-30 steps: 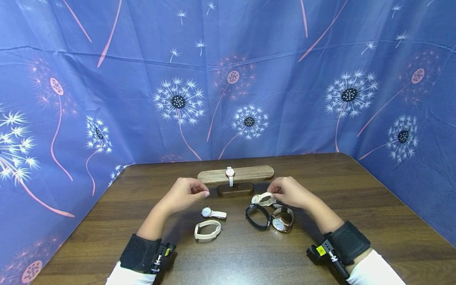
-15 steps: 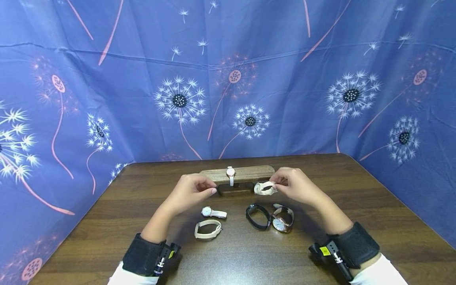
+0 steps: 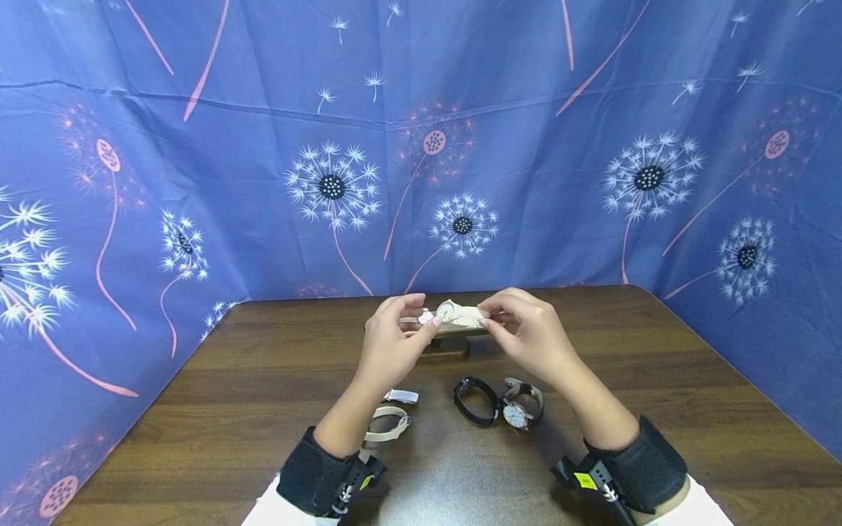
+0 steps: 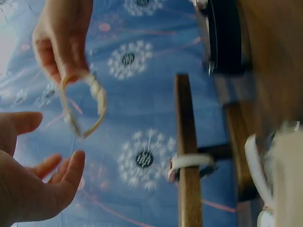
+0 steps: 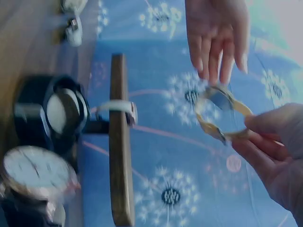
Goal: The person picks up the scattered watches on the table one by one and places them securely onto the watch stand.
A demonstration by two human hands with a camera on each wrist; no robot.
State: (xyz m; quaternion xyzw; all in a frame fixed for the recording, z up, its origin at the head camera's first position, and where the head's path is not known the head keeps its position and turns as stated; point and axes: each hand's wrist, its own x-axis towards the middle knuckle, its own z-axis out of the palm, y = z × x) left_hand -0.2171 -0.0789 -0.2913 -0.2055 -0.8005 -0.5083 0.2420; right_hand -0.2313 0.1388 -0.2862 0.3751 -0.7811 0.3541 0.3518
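Observation:
The right hand (image 3: pixel 531 326) pinches the strap of a cream wristwatch (image 3: pixel 463 314), raised in front of the wooden watch stand (image 3: pixel 447 351). The strap forms a closed-looking loop in both wrist views, its round face toward the left hand. Beside that face, the left hand (image 3: pixel 392 337) has its thumb and fingers spread apart; in the left wrist view a gap shows between them and the watch. A white-strapped watch (image 4: pixel 189 161) sits round the stand's bar (image 4: pixel 184 118). The hands and the held watch partly hide the bar in the head view.
A black-strapped watch (image 3: pixel 476 401) and a larger round-faced watch (image 3: pixel 516 415) lie on the brown table (image 3: pixel 592 329), right of centre. Left of them are a cream strap watch (image 3: pixel 388 435) and a white-strapped watch (image 3: pixel 403 396), partly behind the left forearm. A blue dandelion-print cloth (image 3: pixel 421 183) hangs behind.
The right hand has lifted the cream wristwatch from beside the other watches and carried it up and left. The left hand has moved right and up toward it.

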